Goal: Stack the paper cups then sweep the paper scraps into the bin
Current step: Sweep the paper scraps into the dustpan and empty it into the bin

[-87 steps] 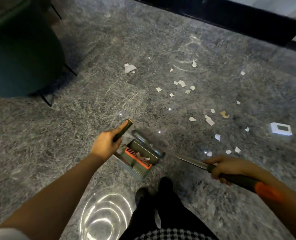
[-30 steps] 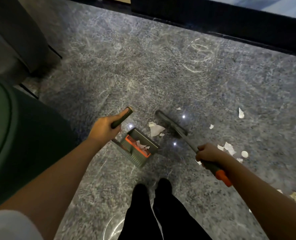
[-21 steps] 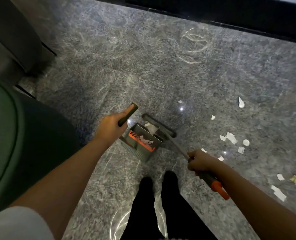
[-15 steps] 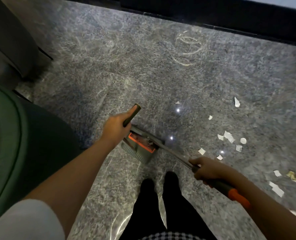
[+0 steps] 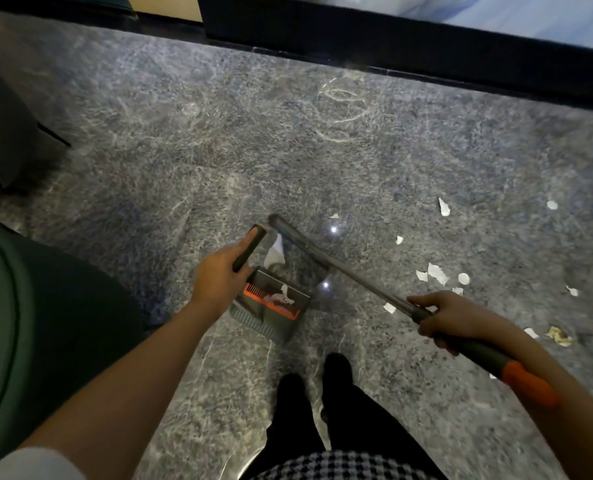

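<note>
My left hand (image 5: 219, 275) grips the dark upright handle of a grey dustpan (image 5: 274, 306) with an orange comb edge; a few white scraps lie inside it. My right hand (image 5: 444, 317) grips the broom handle (image 5: 357, 282), dark grip and orange end near my wrist. The broom head (image 5: 288, 233) sits on the floor just beyond the pan mouth, with a larger white scrap (image 5: 274, 254) between it and the pan. Several paper scraps (image 5: 437, 273) lie scattered on the grey floor to the right. No paper cups or bin show.
A green upholstered seat (image 5: 28, 323) fills the left edge, with darker furniture (image 5: 4, 133) behind it. A black baseboard (image 5: 392, 46) runs along the far side. My legs and shoes (image 5: 316, 386) stand just below the dustpan.
The broom head has swung back out from the pan mouth to beyond it, behind a larger white scrap. My left hand has kept its hold on the dustpan, which stays put.
</note>
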Available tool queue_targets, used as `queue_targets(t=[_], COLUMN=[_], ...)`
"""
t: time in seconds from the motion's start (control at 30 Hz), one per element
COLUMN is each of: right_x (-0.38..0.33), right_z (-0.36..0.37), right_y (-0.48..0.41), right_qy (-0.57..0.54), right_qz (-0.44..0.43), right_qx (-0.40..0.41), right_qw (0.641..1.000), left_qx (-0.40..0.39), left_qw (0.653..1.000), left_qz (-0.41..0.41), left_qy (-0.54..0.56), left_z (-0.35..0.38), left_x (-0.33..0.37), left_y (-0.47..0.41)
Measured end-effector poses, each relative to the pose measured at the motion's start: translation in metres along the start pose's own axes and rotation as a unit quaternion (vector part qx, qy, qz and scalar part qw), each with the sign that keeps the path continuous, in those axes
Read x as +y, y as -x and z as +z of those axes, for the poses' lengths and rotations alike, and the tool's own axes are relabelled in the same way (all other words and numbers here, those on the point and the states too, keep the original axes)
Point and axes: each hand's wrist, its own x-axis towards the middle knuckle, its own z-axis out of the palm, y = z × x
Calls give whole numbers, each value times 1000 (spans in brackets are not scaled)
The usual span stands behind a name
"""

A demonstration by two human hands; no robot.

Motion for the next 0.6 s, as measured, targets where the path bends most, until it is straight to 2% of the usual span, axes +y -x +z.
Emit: queue_targets(t=[0.17,0.4,0.6], right_x=[-8,-13,-35], right_z=[-25,-81,-125], right_y=[-7,-56,-121], right_qy=[-51,-127,-163], right_qz=[7,48,74], right_qx=[40,78,99], right_qw=[998,988,979], left_qx=[-12,-35,-17], left_qw=[1000,996,1000], left_qz=[7,67,21], left_qy=[-19,-50,-2], left_z=[-9,-4,-5], left_x=[-7,-4,-15], left_y=[-27,-109,-177])
